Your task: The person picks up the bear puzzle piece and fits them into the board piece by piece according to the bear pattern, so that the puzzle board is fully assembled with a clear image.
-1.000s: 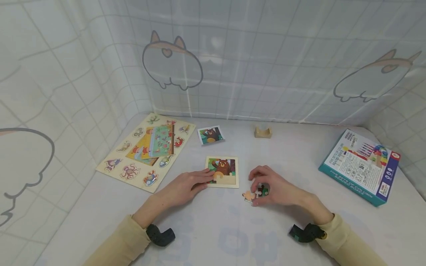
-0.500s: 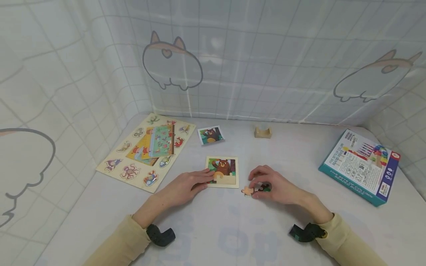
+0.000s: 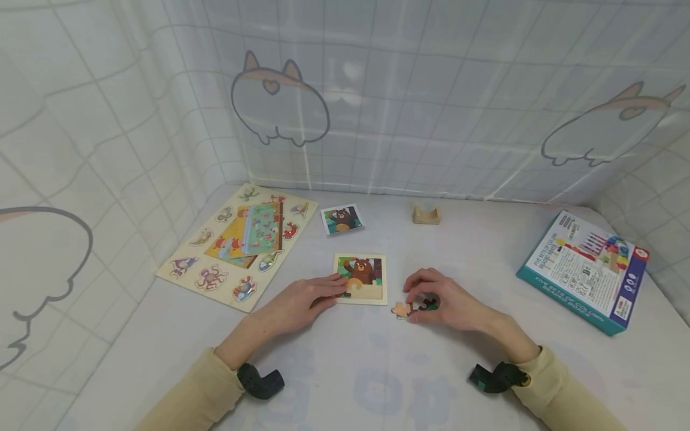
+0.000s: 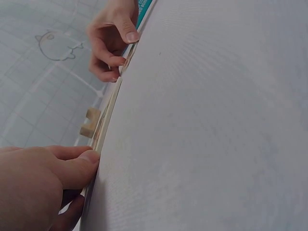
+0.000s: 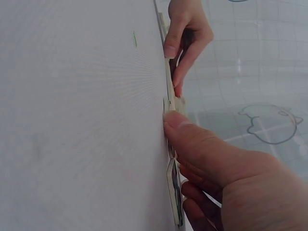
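Observation:
A square wooden bear puzzle tray [image 3: 372, 293] lies in the middle of the table, its upper part filled with picture and a strip of bare wood along the bottom. My left hand [image 3: 302, 304] holds its left side, fingers over the picture and thumb at the near edge. Right of the tray, my right hand [image 3: 450, 304] pinches an orange-and-brown puzzle piece [image 3: 401, 310] between thumb and finger, low over the table. Another piece with green and dark colours [image 3: 430, 303] lies under the curled fingers, partly hidden; the right wrist view shows this piece [image 5: 174, 195] edge-on.
A small bear picture card [image 3: 342, 219] lies behind the tray, with a notched wooden block [image 3: 426, 215] to its right. At the left is a sea-animal board [image 3: 210, 277] with picture cards [image 3: 262, 227] on it. A teal-sided box [image 3: 584, 269] stands at the right.
My right hand has brought the orange piece slightly up and left, turning it flatter beside the tray. Over the last half second it hardly moves. My left hand stays on the tray.

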Demonstrator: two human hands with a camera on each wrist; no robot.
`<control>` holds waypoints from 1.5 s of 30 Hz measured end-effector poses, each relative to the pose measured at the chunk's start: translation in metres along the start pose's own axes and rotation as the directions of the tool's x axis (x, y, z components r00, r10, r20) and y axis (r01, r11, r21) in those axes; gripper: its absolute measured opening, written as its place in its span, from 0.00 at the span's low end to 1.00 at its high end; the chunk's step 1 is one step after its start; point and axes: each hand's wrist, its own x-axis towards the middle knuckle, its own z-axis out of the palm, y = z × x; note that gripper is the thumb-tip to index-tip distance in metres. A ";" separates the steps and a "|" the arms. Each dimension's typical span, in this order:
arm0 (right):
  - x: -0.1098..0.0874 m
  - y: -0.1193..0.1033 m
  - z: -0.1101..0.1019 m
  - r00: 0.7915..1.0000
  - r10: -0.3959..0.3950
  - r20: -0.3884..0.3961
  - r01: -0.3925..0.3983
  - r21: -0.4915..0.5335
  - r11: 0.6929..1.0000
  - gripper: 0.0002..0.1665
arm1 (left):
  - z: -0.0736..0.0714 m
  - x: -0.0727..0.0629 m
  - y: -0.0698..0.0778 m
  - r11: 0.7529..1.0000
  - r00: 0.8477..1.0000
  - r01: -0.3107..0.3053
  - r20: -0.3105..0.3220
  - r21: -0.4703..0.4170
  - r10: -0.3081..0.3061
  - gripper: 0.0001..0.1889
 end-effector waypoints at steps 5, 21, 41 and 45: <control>0.000 0.001 -0.001 1.000 -0.005 0.015 0.005 -0.002 1.000 0.11 | 0.000 0.000 0.000 1.000 1.000 -0.007 -0.001 0.000 0.007 0.21; -0.001 0.004 0.002 0.999 -0.034 0.009 0.033 0.048 0.998 0.10 | 0.001 0.000 -0.001 1.000 1.000 -0.003 0.004 0.013 0.003 0.21; 0.007 -0.011 -0.004 0.993 -0.100 -0.059 0.099 -0.028 0.995 0.11 | 0.001 0.000 -0.002 1.000 1.000 0.000 0.006 0.009 0.000 0.22; 0.017 -0.016 -0.002 0.990 -0.116 -0.075 0.112 -0.064 0.992 0.11 | 0.001 0.000 -0.002 1.000 1.000 0.003 0.008 0.012 -0.003 0.22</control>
